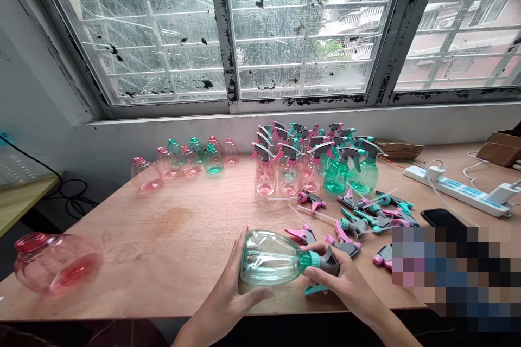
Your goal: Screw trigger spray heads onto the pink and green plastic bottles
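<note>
A clear green spray bottle (272, 258) lies sideways between my hands, above the front edge of the table. My left hand (232, 293) is wrapped around its base end, thumb along the lower side. At the neck, my right hand (342, 276) grips the grey and teal spray head (325, 261), which sits on the bottle's mouth; whether it is fully screwed down I cannot tell. Just beyond my right hand lie loose pink and grey trigger heads (345, 244) and more teal ones (362, 219), several with thin white tubes.
Bottles with spray heads (290, 173) stand grouped near the wall. Several open bottles (214, 161) stand at the back left; a pink bottle (57, 265) lies tilted at the front left. A power strip (459, 191) and a black phone (443, 222) lie right. The lower right is pixelated.
</note>
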Action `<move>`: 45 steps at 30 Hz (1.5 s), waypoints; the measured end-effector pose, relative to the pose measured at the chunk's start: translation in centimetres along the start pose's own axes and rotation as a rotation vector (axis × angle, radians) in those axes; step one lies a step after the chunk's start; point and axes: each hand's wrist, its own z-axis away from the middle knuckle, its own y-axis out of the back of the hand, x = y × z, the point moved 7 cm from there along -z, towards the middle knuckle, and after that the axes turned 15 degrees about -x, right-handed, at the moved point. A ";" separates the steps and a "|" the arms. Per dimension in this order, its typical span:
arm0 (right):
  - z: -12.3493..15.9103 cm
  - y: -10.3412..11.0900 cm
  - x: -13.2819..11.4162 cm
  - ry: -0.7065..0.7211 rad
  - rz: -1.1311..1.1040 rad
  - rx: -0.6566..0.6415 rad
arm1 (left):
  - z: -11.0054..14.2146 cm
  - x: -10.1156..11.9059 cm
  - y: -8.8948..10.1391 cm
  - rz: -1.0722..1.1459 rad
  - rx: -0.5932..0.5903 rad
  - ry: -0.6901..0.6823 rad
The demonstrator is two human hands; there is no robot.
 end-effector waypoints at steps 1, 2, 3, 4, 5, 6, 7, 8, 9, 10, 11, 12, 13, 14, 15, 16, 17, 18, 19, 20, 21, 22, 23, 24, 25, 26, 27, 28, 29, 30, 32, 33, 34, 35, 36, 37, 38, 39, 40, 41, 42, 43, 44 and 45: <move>0.0 0.0 0.0 0.002 -0.005 0.002 | 0.0 0.0 0.0 0.012 -0.002 0.010; 0.0 0.0 0.0 0.004 -0.011 0.005 | 0.0 0.0 0.0 0.022 -0.006 0.015; -0.1 0.0 0.1 0.007 -0.020 0.009 | 0.0 0.0 0.0 0.029 -0.011 0.013; -0.1 0.0 0.1 0.012 -0.030 0.011 | 0.0 0.1 -0.1 0.029 -0.017 0.003; -0.1 0.0 0.1 0.018 -0.040 0.013 | 0.0 0.2 -0.1 0.023 -0.022 -0.010; -0.1 0.0 0.0 0.024 -0.049 0.016 | -0.1 0.4 -0.1 0.010 -0.024 -0.028; -0.1 0.0 0.1 0.025 -0.057 0.020 | -0.1 0.5 -0.1 -0.006 -0.022 -0.045; -0.1 0.0 0.1 0.021 -0.061 0.025 | -0.1 0.6 -0.1 -0.023 -0.016 -0.063; -0.1 0.0 0.2 0.015 -0.063 0.032 | -0.1 0.7 -0.1 -0.037 -0.009 -0.081; -0.1 0.0 0.3 0.007 -0.063 0.037 | -0.1 0.7 -0.1 -0.045 -0.002 -0.095; -0.1 0.1 0.4 -0.001 -0.062 0.040 | -0.1 0.7 -0.1 -0.046 0.000 -0.107; -0.1 0.1 0.5 -0.005 -0.058 0.040 | -0.1 0.7 -0.2 -0.040 -0.003 -0.112; -0.2 0.1 0.6 -0.005 -0.051 0.039 | -0.1 0.6 -0.2 -0.026 -0.007 -0.110; -0.2 0.2 0.7 -0.005 -0.044 0.036 | -0.1 0.5 -0.3 -0.006 -0.014 -0.106; -0.2 0.2 0.7 -0.003 -0.036 0.033 | -0.1 0.4 -0.4 0.018 -0.022 -0.099; -0.2 0.2 0.7 0.000 -0.029 0.029 | -0.1 0.3 -0.4 0.041 -0.029 -0.093; -0.2 0.2 0.6 0.005 -0.024 0.024 | -0.1 0.2 -0.4 0.057 -0.032 -0.088; -0.2 0.1 0.6 0.008 -0.022 0.018 | -0.1 0.2 -0.4 0.064 -0.037 -0.084; -0.2 0.1 0.5 0.011 -0.023 0.013 | -0.1 0.2 -0.4 0.057 -0.043 -0.084; -0.2 0.1 0.4 0.015 -0.026 0.009 | -0.1 0.2 -0.4 0.040 -0.046 -0.086; -0.1 0.0 0.2 0.017 -0.029 0.006 | -0.1 0.4 -0.4 0.016 -0.045 -0.091; -0.1 0.0 0.1 0.015 -0.031 0.004 | 0.0 0.5 -0.4 -0.008 -0.040 -0.099; -0.1 -0.1 0.1 0.011 -0.032 0.005 | 0.0 0.7 -0.3 -0.026 -0.029 -0.109; 0.0 -0.1 0.0 0.008 -0.035 0.009 | 0.0 0.8 -0.3 -0.039 -0.018 -0.114; 0.0 -0.1 0.0 0.006 -0.039 0.016 | 0.0 0.9 -0.2 -0.046 -0.007 -0.117; 0.0 0.0 0.1 0.003 -0.044 0.025 | 0.0 0.9 -0.2 -0.050 0.000 -0.117; 0.0 0.0 0.1 0.002 -0.048 0.033 | 0.0 0.9 -0.2 -0.053 0.003 -0.116; -0.1 0.0 0.2 0.003 -0.051 0.039 | 0.0 0.9 -0.2 -0.057 0.003 -0.112; -0.1 0.1 0.2 0.001 -0.051 0.038 | 0.0 0.9 -0.2 -0.061 -0.001 -0.107; -0.1 0.0 0.3 -0.005 -0.046 0.031 | 0.0 0.8 -0.2 -0.060 -0.007 -0.102; -0.1 -0.1 0.2 -0.008 -0.038 0.012 | 0.1 0.6 -0.2 -0.041 -0.019 -0.091; -0.1 -0.1 0.2 -0.008 -0.038 0.005 | 0.1 0.5 -0.2 -0.028 -0.023 -0.086; -0.1 -0.1 0.1 -0.008 -0.038 0.001 | 0.0 0.5 -0.1 -0.016 -0.024 -0.083; -0.1 -0.1 0.0 -0.007 -0.035 0.000 | 0.0 0.4 -0.1 -0.007 -0.023 -0.083; 0.0 -0.1 -0.1 -0.007 -0.031 0.001 | 0.0 0.5 -0.1 -0.003 -0.021 -0.085; 0.0 -0.1 -0.1 -0.010 -0.027 0.003 | 0.0 0.5 -0.1 -0.003 -0.019 -0.086; 0.0 -0.1 0.0 -0.015 -0.022 0.006 | 0.0 0.6 -0.1 -0.004 -0.013 -0.089; 0.0 -0.1 0.0 -0.017 -0.019 0.009 | -0.1 0.7 -0.1 -0.002 -0.003 -0.095; 0.0 0.0 0.1 -0.014 -0.018 0.013 | -0.1 0.8 -0.1 0.003 0.008 -0.104; -0.1 0.0 0.2 -0.008 -0.021 0.019 | -0.1 0.9 -0.1 0.011 0.020 -0.116; -0.1 0.0 0.3 -0.003 -0.025 0.026 | 0.0 1.0 -0.2 0.017 0.031 -0.126; -0.1 0.1 0.4 0.001 -0.025 0.036 | 0.0 1.1 -0.2 0.020 0.038 -0.134; -0.1 0.2 0.5 0.005 -0.024 0.045 | 0.0 1.2 -0.3 0.016 0.042 -0.136; -0.2 0.2 0.6 0.007 -0.023 0.051 | 0.0 1.3 -0.3 0.008 0.042 -0.130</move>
